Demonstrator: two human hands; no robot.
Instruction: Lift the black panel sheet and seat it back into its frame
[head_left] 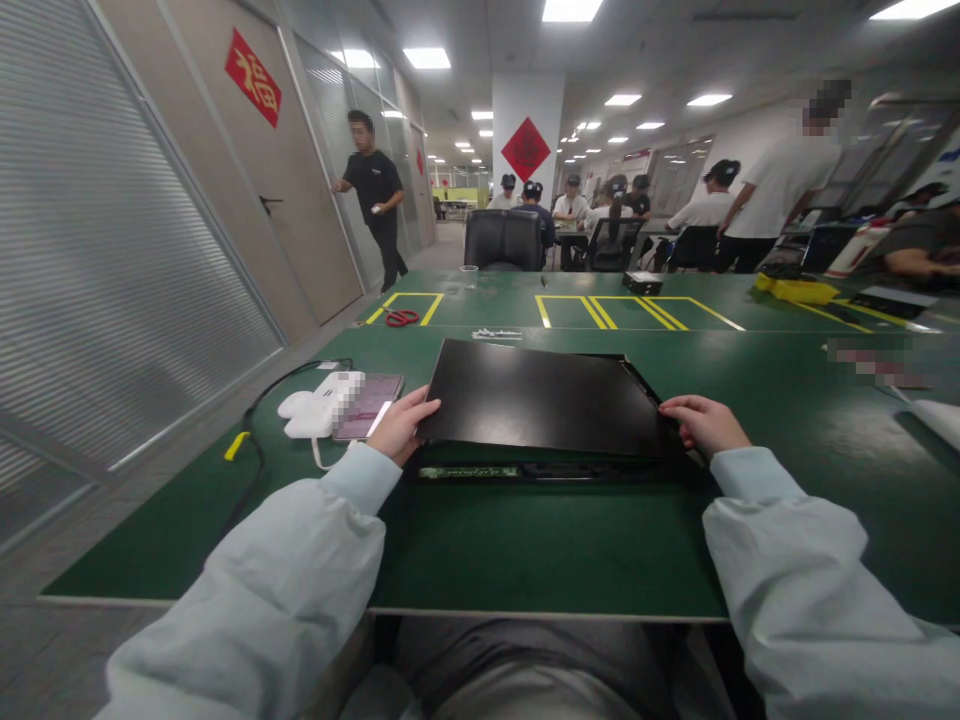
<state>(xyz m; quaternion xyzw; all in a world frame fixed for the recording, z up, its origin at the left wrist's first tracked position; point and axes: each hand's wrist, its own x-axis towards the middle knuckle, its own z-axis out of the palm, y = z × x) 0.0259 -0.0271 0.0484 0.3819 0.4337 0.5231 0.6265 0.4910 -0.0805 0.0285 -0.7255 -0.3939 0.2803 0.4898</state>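
Observation:
A flat, dark screen panel [536, 395] is tilted over a black frame [630, 470] on the green table. Its left side is raised, while its right side lies close to the frame's right edge. My left hand [401, 425] grips the panel's left edge, thumb on top. At the opposite edge, the fingers of my right hand [705, 425] are pinched on the panel; whether they also touch the frame is hard to make out. Along the frame's near side a strip of green circuit board [469, 472] shows. The panel hides most of the frame's inside.
Left of my left hand lie a phone [371, 400], a white device [326, 405] and a black cable [259, 460]. Beyond the panel are red scissors [402, 318], yellow tape marks [600, 312] and a clear cup [469, 275]. Several people sit or stand farther back.

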